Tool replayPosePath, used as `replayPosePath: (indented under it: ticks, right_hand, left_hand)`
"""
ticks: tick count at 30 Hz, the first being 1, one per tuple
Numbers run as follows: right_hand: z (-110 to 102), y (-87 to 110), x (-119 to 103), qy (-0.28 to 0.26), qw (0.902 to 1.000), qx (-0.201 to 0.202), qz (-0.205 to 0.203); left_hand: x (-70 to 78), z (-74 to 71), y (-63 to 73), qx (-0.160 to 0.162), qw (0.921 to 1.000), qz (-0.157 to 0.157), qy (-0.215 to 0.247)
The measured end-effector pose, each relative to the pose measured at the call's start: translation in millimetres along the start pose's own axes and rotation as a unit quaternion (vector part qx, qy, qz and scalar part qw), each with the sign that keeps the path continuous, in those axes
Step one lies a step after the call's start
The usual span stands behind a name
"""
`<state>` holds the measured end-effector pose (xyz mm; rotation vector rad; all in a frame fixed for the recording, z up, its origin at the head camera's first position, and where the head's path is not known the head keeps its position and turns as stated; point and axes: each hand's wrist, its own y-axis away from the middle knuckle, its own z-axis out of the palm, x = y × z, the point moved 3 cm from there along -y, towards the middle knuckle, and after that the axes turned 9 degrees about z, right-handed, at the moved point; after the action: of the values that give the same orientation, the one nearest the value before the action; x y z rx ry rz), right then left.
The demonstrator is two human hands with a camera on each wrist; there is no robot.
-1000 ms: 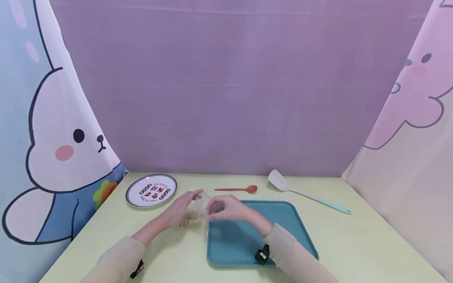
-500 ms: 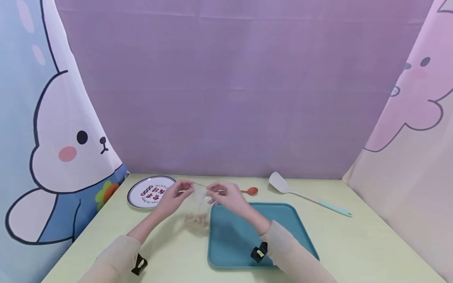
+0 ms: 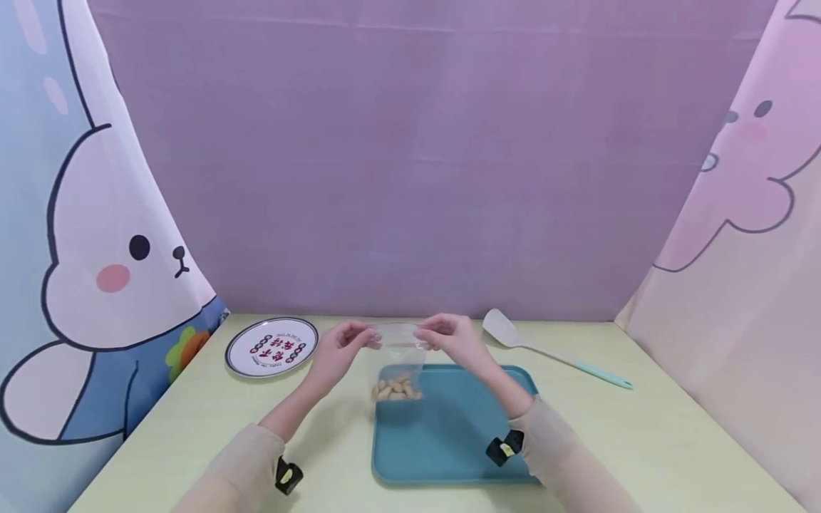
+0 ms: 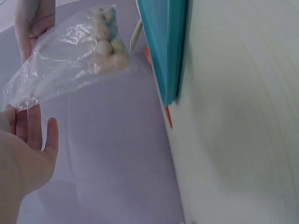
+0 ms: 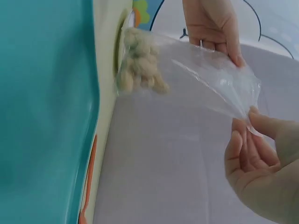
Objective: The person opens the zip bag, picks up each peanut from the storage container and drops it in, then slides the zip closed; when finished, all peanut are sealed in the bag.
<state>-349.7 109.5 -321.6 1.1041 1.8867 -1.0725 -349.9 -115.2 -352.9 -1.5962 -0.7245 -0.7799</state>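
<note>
A clear plastic bag (image 3: 399, 356) hung in the air over the left edge of the teal tray (image 3: 462, 434), its bottom weighed down by a clump of peanuts (image 3: 395, 389) (pale, in their shells). The left hand (image 3: 340, 347) pinched the bag's top left corner with curled fingers (image 3: 367, 336), and the right hand (image 3: 454, 336) pinched the top right corner the same way, so the mouth stretched between them. Behind the left hand, a round printed plate (image 3: 272, 345) lay on the pale green tabletop (image 3: 673, 434). A white spatula (image 3: 551, 348) with a mint handle rested beyond the tray to the right.
</note>
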Motion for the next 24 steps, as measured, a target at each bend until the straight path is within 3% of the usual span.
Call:
replayPosePath:
  ticks: [5,10,17,22,24]
  right_hand:
    - [-16,9.0,3,0.062,0.9977,0.025,-0.009]
    - [-27,13.7,1,0.069,0.9968,0.04,-0.013]
    - [-33,14.9,2,0.086,0.9947,0.05,-0.027]
    - [-29,18.2,-3,0.098,0.9934,0.029,-0.051]
    - [-25,17.8,-1,0.106,0.9922,0.015,-0.064]
  left_hand:
    - [-3.6,13.7,-2.8,0.002,0.9999,-0.009,0.009]
    - [-2.2,21.8,-4.8,0.011,0.9995,-0.023,-0.017]
    - [24.2,30.2,-2.8,0.012,0.9976,-0.007,-0.068]
    - [30.8,36.0,-2.5,0.004,0.9964,-0.01,-0.084]
    - [24.9,38.6,-3.9,0.0,0.9969,-0.007,-0.079]
